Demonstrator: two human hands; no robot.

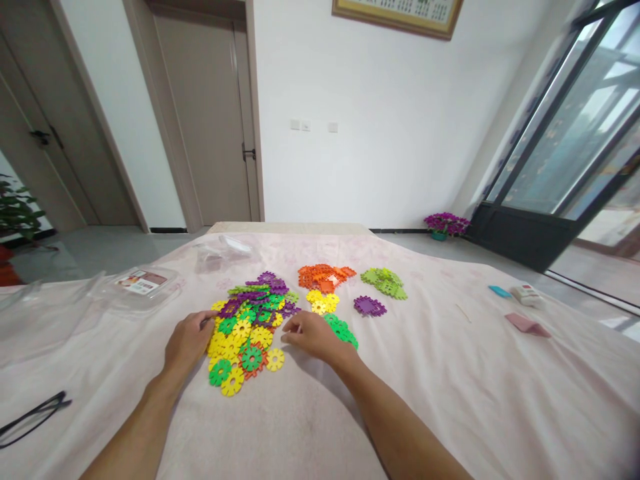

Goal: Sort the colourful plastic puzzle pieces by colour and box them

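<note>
A mixed heap of flat plastic snowflake pieces [247, 323] in yellow, green, purple and orange lies on the pink tablecloth [450, 387]. My left hand [187, 340] rests at the heap's left edge, fingers curled against the yellow pieces. My right hand [313, 333] sits at the heap's right edge, fingers bent and pinched low over the cloth; what they hold is hidden. Sorted small piles lie beyond: orange [325, 275], light green [385, 282], yellow [323, 302], purple [370, 306], and dark green [343, 329] beside my right wrist.
A clear plastic box lid [143, 283] and a clear bag [223, 252] lie at the back left. Black glasses [33, 417] rest at the left edge. Small blue, white and pink items [523, 307] lie on the right. A door, glass doors and potted flowers stand beyond.
</note>
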